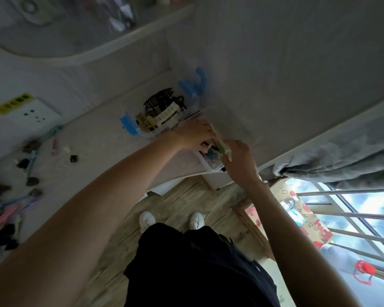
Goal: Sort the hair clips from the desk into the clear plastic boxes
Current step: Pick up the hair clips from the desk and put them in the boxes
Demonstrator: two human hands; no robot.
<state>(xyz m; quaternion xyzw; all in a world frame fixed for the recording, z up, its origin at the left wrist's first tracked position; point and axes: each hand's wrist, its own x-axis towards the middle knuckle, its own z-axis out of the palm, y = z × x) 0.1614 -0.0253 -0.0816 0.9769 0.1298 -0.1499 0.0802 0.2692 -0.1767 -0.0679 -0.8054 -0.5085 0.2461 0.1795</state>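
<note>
A clear plastic box with blue latches (162,120) stands open on the desk (102,138) and holds black and cream hair clips. A second clear box (208,158) with several clips sits at the desk's corner, between my hands. A long cream hair clip (220,144) lies over this second box. My left hand (192,135) curls its fingers round the clip's far end. My right hand (238,157) pinches its near end. Several loose hair clips (29,162), dark, blue, pink and lilac, are scattered across the left of the desk.
A wall socket (32,114) sits behind the desk at left, with a shelf (111,43) above. A grey curtain (341,158), a printed cardboard box (306,216) and window bars (353,218) are at right. My white shoes (146,220) stand on the wooden floor.
</note>
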